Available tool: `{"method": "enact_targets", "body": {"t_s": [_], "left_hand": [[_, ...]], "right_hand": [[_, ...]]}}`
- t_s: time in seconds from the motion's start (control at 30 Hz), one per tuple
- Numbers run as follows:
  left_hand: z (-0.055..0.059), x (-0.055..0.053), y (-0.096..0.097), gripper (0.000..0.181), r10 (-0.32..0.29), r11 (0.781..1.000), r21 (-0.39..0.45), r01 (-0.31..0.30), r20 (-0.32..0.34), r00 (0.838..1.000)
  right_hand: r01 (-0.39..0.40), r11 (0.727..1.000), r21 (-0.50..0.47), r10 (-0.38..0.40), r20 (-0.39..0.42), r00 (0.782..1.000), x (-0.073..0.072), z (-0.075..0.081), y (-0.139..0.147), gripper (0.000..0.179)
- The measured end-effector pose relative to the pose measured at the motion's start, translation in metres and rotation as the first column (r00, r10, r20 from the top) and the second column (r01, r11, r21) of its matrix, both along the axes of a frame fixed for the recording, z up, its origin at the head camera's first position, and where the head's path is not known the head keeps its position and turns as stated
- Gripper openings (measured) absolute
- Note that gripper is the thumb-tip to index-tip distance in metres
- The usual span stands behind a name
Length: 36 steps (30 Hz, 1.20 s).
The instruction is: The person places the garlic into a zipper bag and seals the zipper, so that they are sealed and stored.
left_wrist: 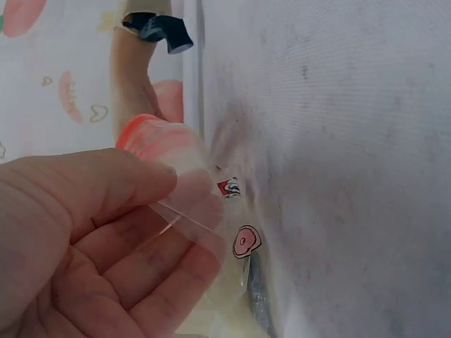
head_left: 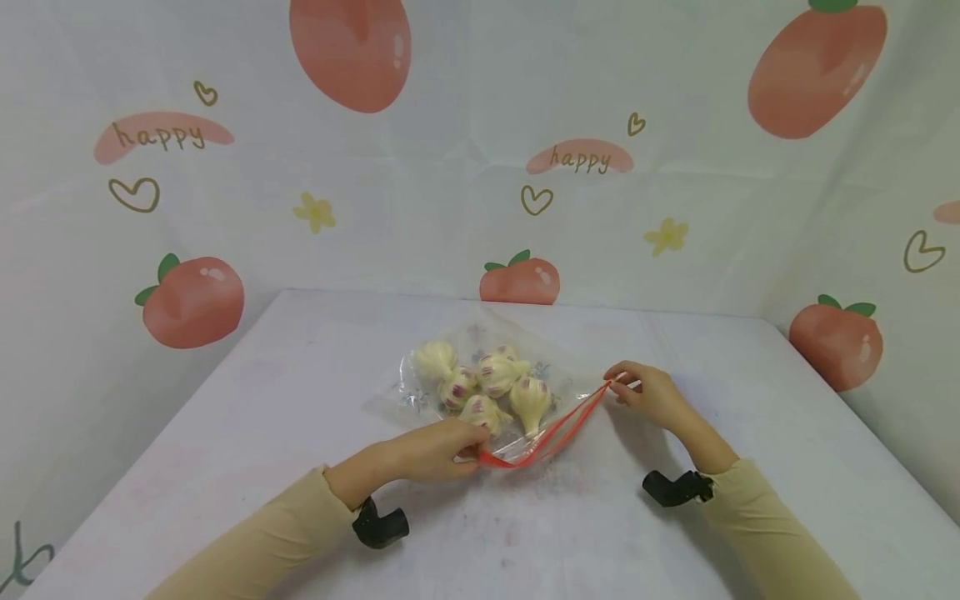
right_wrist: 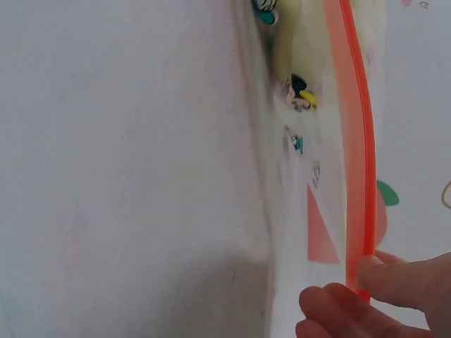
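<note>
A clear plastic zip bag (head_left: 480, 333) with a red zip strip (head_left: 562, 433) lies on the table, several garlic bulbs (head_left: 531, 402) inside it. My left hand (head_left: 442, 450) pinches the near end of the strip between thumb and fingers; the left wrist view shows the thumb over the clear film (left_wrist: 190, 183). At the far right end of the strip, my right hand (head_left: 651, 393) pinches the other corner, seen also in the right wrist view where the thumb (right_wrist: 394, 278) presses the red edge. Between the hands the two sides of the strip stand slightly apart.
The white table (head_left: 315, 358) spreads around the bag. Behind it hangs a white backdrop (head_left: 435, 183) printed with fruit, hearts and flowers. A black curved fitting is strapped at each wrist, the left one (head_left: 381, 525) and the right one (head_left: 675, 488).
</note>
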State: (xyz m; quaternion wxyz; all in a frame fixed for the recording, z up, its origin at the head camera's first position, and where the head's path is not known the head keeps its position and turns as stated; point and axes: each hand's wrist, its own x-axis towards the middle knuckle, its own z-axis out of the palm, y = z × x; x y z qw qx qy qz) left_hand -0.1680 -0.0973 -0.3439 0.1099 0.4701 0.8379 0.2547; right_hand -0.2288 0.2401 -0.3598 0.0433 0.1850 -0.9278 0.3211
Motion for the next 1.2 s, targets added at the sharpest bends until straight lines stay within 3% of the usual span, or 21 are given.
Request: {"method": "enact_targets", "body": {"t_s": [0.17, 0.3, 0.57, 0.77, 0.83, 0.97, 1.2], "left_hand": [[-0.002, -0.001, 0.001, 0.007, 0.016, 1.000, 0.002, -0.016, 0.028, 0.999], [-0.001, -0.001, 0.001, 0.006, 0.010, 1.000, 0.001, -0.010, 0.036, 0.999], [0.006, -0.002, 0.003, 0.007, -0.031, 0.999, -0.030, 0.034, 0.091, 0.995], [0.028, -0.003, 0.011, 0.024, -0.062, 0.996, -0.055, 0.073, 0.185, 0.981], [0.038, -0.004, 0.016, 0.026, -0.056, 0.997, -0.051, 0.065, 0.173, 0.983], [0.055, -0.013, 0.030, 0.020, -0.053, 0.998, -0.015, 0.055, 0.085, 0.995], [0.066, -0.040, 0.060, 0.014, 0.018, 0.998, 0.061, -0.015, -0.042, 0.999]], "right_hand": [[0.085, 0.976, -0.201, -0.043, 0.205, 0.978, -0.001, 0.000, -0.004, 0.028], [0.146, 0.951, -0.274, -0.063, 0.288, 0.955, -0.001, 0.000, -0.008, 0.040], [0.221, 0.905, -0.363, -0.091, 0.342, 0.935, 0.000, 0.003, -0.018, 0.044], [0.199, 0.882, -0.427, -0.052, 0.331, 0.942, 0.002, 0.003, -0.021, 0.046], [0.214, 0.884, -0.415, -0.066, 0.342, 0.937, 0.002, 0.003, -0.023, 0.048], [0.238, 0.894, -0.379, -0.091, 0.366, 0.926, 0.002, 0.006, -0.027, 0.056], [0.227, 0.928, -0.296, -0.144, 0.278, 0.950, 0.003, 0.004, -0.029, 0.056]]}}
